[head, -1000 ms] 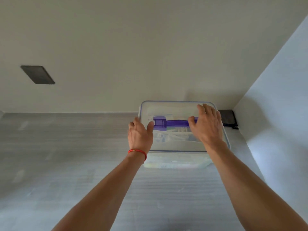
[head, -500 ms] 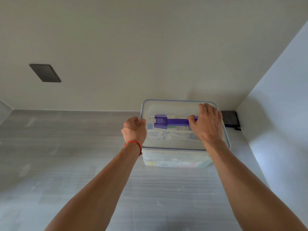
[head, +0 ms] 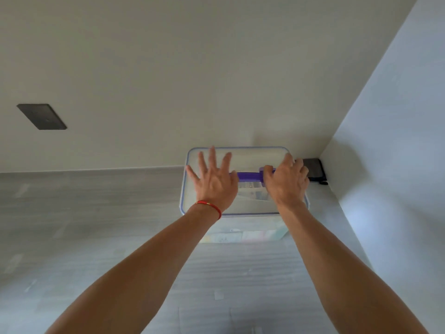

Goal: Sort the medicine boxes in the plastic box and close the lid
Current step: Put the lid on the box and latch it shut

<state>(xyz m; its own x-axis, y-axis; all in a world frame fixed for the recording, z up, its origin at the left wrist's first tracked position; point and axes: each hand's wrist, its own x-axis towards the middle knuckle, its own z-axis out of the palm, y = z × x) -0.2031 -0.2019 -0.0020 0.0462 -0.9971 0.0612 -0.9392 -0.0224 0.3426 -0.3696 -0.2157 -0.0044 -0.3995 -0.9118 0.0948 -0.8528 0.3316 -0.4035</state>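
Head view: left hand (head: 214, 184) spread flat with straight fingers on the lid (head: 250, 155), holding nothing, probably to press it down and seat it; right hand (head: 286, 184) at the right end of the purple handle (head: 248, 176), fingers bent over the lid's right edge, grip impossible to tell. Plastic box (head: 240, 235) on the bench (head: 96, 213), in the corner by the wall (head: 216, 68): clear, blue-rimmed, pale medicine boxes (head: 251, 192) dimly visible through lid and front.

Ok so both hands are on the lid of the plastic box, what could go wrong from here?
1. The left hand lies flat with fingers spread on the lid; uneven pressing may leave one edge unseated.
2. The right hand covers the purple handle end; fingers could get pinched there.
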